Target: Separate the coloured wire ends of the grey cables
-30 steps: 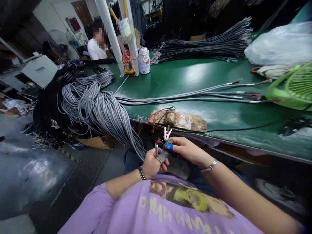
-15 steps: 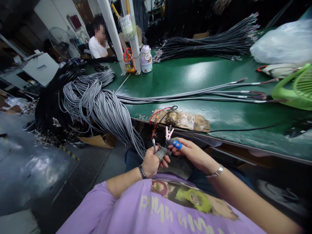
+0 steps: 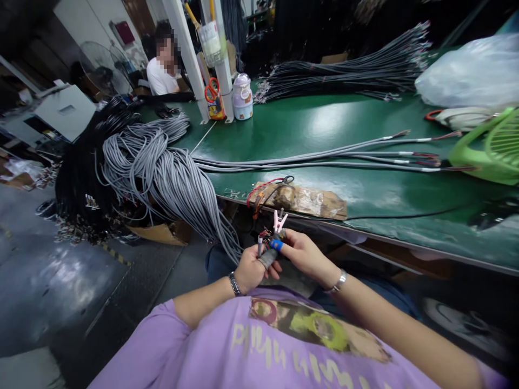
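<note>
My left hand (image 3: 251, 268) is closed around the end of a grey cable (image 3: 260, 248), which sticks up between thumb and forefinger with thin coloured wires fanned out at its tip. Grey wrapping covers one of its fingers. Against those wires presses my right hand (image 3: 298, 249), fingers pinched together, with a blue cover on one digit. The wire ends between its fingertips are too small to make out singly. Just beyond the fingertips a pink clothes peg (image 3: 279, 220) stands at the bench edge, near a wooden board (image 3: 316, 201) carrying red and black leads.
A thick bundle of grey cables (image 3: 182, 183) hangs over the bench's left end beside black cables (image 3: 77, 189). Several grey cables lie along the green bench (image 3: 324, 124). A green basket-like plastic item (image 3: 494, 151), a bottle (image 3: 243, 97) and a plastic bag (image 3: 470, 70) stand farther back. A person sits beyond.
My right hand has moved left, closer to my left hand, and its blue-covered digit now meets the wires at the cable end. My left hand has hardly moved.
</note>
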The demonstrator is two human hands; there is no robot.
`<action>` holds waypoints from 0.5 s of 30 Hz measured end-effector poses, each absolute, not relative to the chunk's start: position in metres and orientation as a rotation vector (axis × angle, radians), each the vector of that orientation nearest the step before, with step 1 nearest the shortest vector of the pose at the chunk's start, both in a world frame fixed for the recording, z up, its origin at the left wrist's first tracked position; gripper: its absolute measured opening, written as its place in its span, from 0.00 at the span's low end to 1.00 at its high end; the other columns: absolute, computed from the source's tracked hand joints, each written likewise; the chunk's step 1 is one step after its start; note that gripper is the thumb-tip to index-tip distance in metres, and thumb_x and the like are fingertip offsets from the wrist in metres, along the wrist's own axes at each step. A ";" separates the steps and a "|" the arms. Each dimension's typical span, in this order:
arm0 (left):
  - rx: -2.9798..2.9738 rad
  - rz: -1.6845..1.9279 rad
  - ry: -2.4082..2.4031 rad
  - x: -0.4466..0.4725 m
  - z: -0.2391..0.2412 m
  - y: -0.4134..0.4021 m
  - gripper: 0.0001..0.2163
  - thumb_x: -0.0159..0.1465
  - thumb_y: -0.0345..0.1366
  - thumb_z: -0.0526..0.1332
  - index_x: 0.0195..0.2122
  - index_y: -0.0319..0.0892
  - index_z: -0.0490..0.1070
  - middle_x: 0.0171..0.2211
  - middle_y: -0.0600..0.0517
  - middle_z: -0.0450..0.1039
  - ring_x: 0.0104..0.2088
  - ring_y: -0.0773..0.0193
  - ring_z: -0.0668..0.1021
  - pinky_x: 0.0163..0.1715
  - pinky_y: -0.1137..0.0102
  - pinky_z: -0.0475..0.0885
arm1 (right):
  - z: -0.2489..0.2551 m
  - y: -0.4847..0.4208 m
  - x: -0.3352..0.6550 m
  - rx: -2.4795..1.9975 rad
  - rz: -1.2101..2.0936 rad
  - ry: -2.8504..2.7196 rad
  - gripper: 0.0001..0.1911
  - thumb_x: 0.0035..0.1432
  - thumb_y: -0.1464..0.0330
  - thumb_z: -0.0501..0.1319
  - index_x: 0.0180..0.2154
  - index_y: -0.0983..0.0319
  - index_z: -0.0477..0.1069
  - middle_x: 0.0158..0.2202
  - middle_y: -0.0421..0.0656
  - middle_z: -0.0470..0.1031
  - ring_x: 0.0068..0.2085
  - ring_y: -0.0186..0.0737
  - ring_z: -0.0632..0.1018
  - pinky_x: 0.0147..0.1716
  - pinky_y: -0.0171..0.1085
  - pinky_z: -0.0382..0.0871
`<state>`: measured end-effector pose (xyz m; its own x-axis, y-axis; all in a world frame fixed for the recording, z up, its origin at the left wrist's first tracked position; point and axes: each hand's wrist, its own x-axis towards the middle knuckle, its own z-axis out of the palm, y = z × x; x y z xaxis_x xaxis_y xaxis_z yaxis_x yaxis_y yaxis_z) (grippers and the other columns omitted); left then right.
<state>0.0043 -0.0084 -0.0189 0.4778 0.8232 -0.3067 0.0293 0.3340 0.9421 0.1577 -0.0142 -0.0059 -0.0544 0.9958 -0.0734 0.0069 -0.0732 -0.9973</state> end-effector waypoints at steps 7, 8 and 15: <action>0.922 0.873 0.992 0.007 -0.026 -0.005 0.20 0.53 0.53 0.63 0.29 0.40 0.66 0.20 0.54 0.72 0.14 0.71 0.72 0.11 0.77 0.53 | -0.009 -0.016 0.152 -1.335 1.237 -1.097 0.11 0.49 0.61 0.64 0.26 0.60 0.67 0.24 0.38 0.69 0.26 0.35 0.66 0.27 0.35 0.60; 0.877 0.908 0.994 0.008 -0.026 -0.004 0.19 0.53 0.53 0.64 0.30 0.39 0.67 0.20 0.54 0.72 0.14 0.71 0.72 0.11 0.77 0.52 | -0.009 -0.017 0.152 -1.334 1.241 -1.082 0.11 0.49 0.61 0.64 0.26 0.60 0.66 0.24 0.38 0.68 0.27 0.35 0.66 0.27 0.35 0.60; 0.787 0.951 0.969 0.006 -0.026 -0.002 0.18 0.52 0.49 0.65 0.29 0.39 0.66 0.18 0.55 0.70 0.12 0.72 0.70 0.10 0.78 0.51 | -0.006 -0.018 0.150 -1.285 1.303 -1.040 0.11 0.49 0.59 0.63 0.29 0.60 0.69 0.27 0.39 0.69 0.27 0.35 0.65 0.27 0.36 0.60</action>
